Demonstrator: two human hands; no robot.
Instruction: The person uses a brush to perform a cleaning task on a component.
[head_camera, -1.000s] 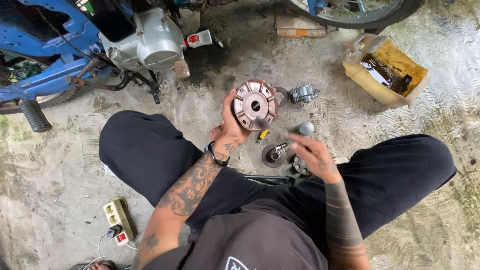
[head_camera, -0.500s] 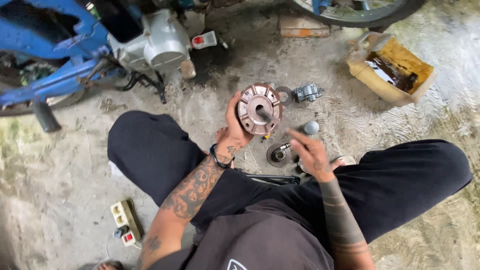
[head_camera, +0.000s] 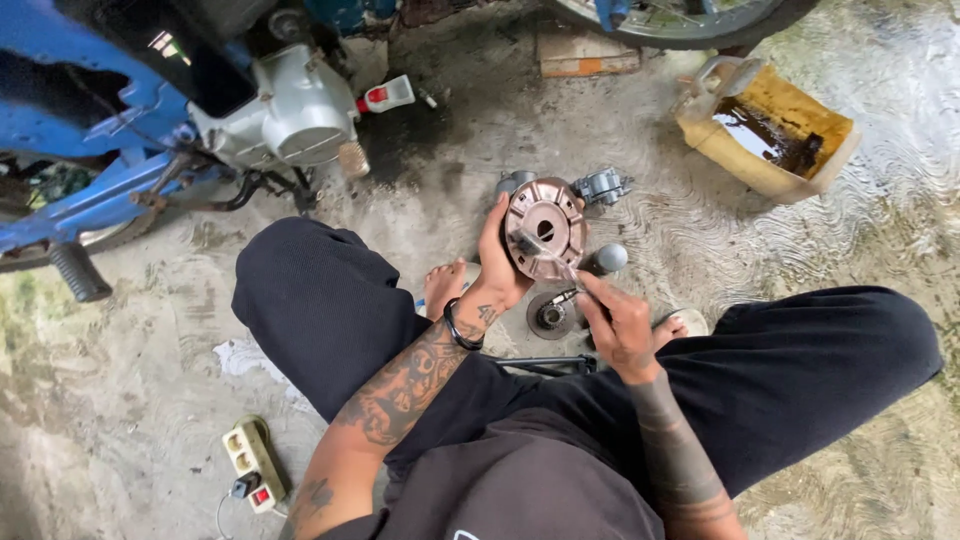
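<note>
Nearest, at six o'clock, the person sits cross-legged on the concrete floor (head_camera: 120, 340) in black trousers, both forearms tattooed. Since a second ago the right hand (head_camera: 618, 325) has lifted off the floor parts and come up to the round clutch hub (head_camera: 545, 228), its fingers pinched together on a slim metal tool (head_camera: 562, 270) whose tip now touches the hub's lower edge. Work on the disc itself seems to be starting rather than picking through loose pieces.

The left hand (head_camera: 497, 265) is clamped around the hub's left rim, holding it tilted face-up at the centre of view, off the floor. The hub is a coppery-brown cast metal disc, dull, with a central bore and raised bosses around it.

Below it, a small dark gear (head_camera: 548, 316) lies on the floor, and a grey rounded knob-like part (head_camera: 608, 258) sits at its two o'clock. At eight o'clock lies a cream power strip (head_camera: 252, 462).

Farther, at two o'clock, a cut yellow jug (head_camera: 722, 145) holds dark oily liquid. At ten o'clock stands a blue motorbike (head_camera: 90, 120) with a silver-grey engine casing (head_camera: 300, 115).
</note>
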